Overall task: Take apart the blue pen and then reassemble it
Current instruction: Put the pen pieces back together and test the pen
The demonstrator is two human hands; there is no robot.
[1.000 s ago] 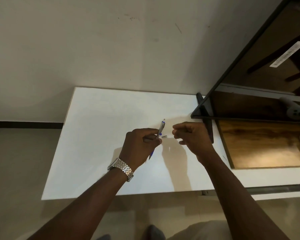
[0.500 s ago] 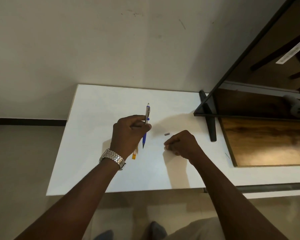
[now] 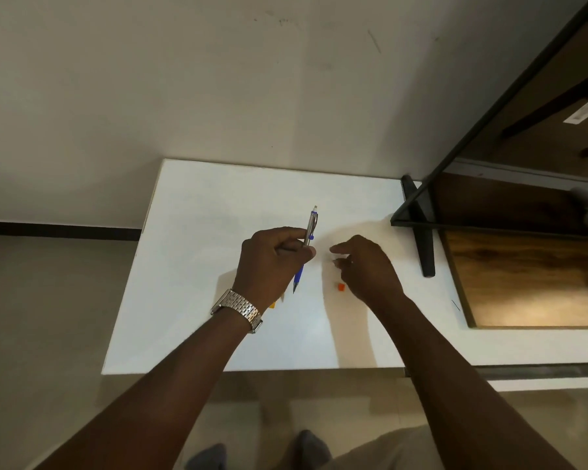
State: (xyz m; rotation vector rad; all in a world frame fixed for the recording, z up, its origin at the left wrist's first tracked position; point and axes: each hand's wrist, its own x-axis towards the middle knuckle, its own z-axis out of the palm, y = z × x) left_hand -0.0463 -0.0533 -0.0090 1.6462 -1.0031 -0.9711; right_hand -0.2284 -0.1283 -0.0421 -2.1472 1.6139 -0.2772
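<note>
Right at the middle of the frame, the left hand (image 3: 272, 262) grips the blue pen (image 3: 305, 247) around its middle, holding it above the white table (image 3: 197, 266) with its tip pointing toward the lower edge. Just right of it, the right hand (image 3: 364, 266) hovers with fingers curled together; whether it pinches anything cannot be told. A small orange piece (image 3: 341, 287) lies on the table beside that hand. A metal watch (image 3: 237, 309) sits on the left wrist.

- A plain off-white wall (image 3: 218, 79) with faint scuffs.
- A white tabletop (image 3: 218, 205) set against it.
- Beige floor (image 3: 41, 317), dark skirting (image 3: 58, 228).
- At the right, a black-framed wooden shelf (image 3: 530, 276).
</note>
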